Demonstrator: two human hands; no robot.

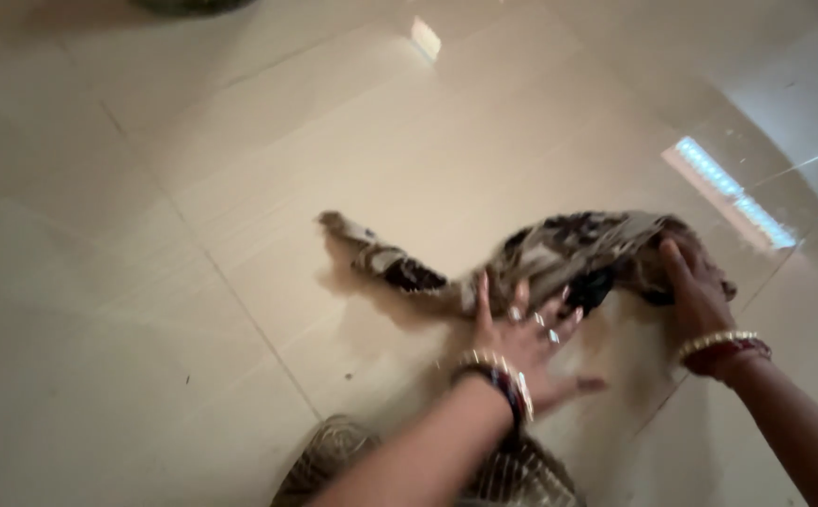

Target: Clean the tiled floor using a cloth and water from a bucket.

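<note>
A patterned cloth in beige, brown and black lies bunched on the glossy cream tiled floor, with one narrow end trailing off to the left. My left hand presses flat on the cloth's middle, fingers spread, with rings and bangles on it. My right hand is at the cloth's right end, fingers curled over the bunched fabric, with gold and red bangles on the wrist.
A checked beige fabric, part of my own clothing, shows at the bottom edge under my left forearm. Ceiling lights reflect in the tiles at the top centre and at the right. A dark object sits at the top left edge.
</note>
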